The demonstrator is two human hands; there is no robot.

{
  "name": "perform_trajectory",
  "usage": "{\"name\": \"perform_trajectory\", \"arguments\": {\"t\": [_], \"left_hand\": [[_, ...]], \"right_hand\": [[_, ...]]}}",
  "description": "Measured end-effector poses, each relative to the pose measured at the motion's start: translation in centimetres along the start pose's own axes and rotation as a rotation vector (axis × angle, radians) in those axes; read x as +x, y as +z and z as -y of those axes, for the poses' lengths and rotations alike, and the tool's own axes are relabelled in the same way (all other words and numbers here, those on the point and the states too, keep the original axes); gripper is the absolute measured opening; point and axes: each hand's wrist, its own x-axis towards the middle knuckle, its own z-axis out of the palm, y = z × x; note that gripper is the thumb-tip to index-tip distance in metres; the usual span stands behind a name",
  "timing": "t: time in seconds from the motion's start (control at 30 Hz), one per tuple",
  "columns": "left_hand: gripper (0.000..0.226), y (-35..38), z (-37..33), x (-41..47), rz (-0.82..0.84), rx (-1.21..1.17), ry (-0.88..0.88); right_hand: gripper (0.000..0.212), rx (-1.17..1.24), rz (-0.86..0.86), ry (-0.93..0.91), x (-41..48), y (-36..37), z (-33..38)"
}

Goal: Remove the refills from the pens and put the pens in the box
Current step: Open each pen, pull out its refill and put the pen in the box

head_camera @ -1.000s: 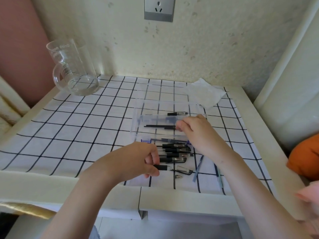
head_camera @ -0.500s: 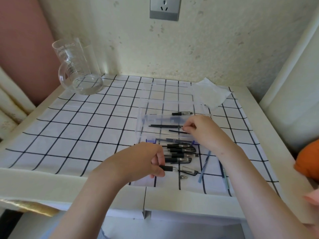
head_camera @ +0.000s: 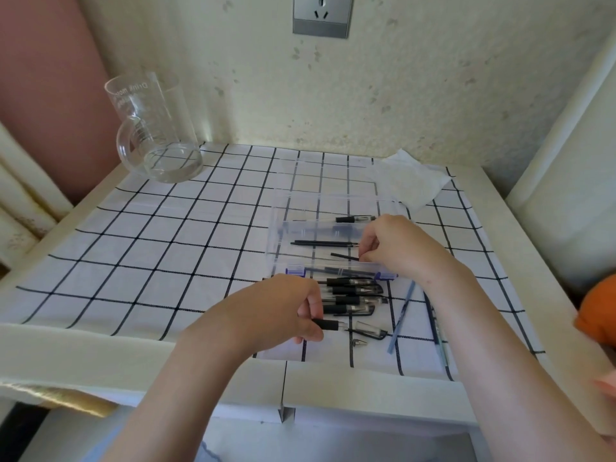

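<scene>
**A:** Your right hand [head_camera: 393, 248] pinches a thin black refill [head_camera: 345, 257] inside the clear box [head_camera: 276, 228]. Your left hand [head_camera: 276, 311] pinches a pen barrel [head_camera: 328, 325] by its black grip, at the box's 6 o'clock.

**B:** You're early on, I'd judge. Only 1 pen [head_camera: 355, 219] lies at the box's 12 o'clock, beside loose refills [head_camera: 325, 243]. About 4 piled pens [head_camera: 353, 295] sit outside at 6 o'clock, and blue refills [head_camera: 401, 315] lie at 5.
</scene>
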Motion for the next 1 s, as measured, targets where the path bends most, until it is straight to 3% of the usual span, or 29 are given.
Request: {"name": "perform_trajectory", "arguments": {"t": [0.23,0.4,0.67,0.77,1.0], "left_hand": [[0.012,0.0,0.0,-0.1,-0.009,-0.001,-0.004],[0.013,-0.3,0.0,-0.3,-0.036,-0.059,0.019],[0.005,-1.1,-0.5,-0.2,-0.326,-0.364,0.055],[0.013,-1.1,-0.8,-0.2,-0.385,-0.431,0.08],[0.007,-1.0,-1.0,-0.3,-0.384,-0.419,0.05]], "right_hand": [[0.005,0.055,-0.015,-0.062,-0.1,-0.4,-0.7],[0.005,0.388,-0.154,-0.121,-1.5,-2.5,-0.8],[0.009,1.009,-0.147,-0.148,-4.4,-2.8,-0.4],[0.014,1.215,-0.179,-0.143,-4.6,-2.6,-0.3],[0.017,1.371,-0.419,-0.055,-4.3,-2.3,-0.4]]}}
